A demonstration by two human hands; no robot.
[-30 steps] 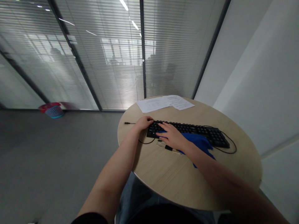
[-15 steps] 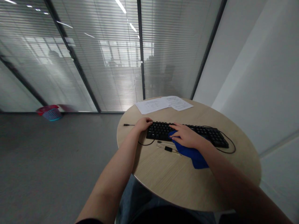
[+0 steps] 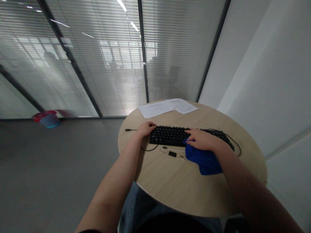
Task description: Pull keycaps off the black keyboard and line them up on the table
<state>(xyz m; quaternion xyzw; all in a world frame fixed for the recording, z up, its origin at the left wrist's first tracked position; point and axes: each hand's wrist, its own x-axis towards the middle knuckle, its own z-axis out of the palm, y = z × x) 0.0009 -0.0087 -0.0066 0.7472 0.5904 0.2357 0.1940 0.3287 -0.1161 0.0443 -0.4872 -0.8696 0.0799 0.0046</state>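
A black keyboard [image 3: 167,136] lies across the round wooden table [image 3: 165,181], its cable looped around the right end and its USB plug [image 3: 128,129] resting at the left. My left hand [image 3: 146,128] grips the keyboard's upper left corner, fingers closed over the edge. Over the keys right of the middle, my right hand [image 3: 200,139] holds a blue cloth [image 3: 204,160] that hangs down onto the tabletop. Just below the keyboard lie a toothbrush-like thin brush [image 3: 170,148] and a small clear item with a black sleeve [image 3: 172,154].
Printed paper sheets [image 3: 157,109] lie at the table's far edge. Behind stands a glass partition with blinds [image 3: 116,81]; a white wall [image 3: 272,81] rises at the right. A red and blue basket [image 3: 50,119] sits on the floor at the left.
My right hand has slid right along the keyboard with the blue cloth. My left hand stays at the keyboard's left corner. The whole view has shifted slightly.
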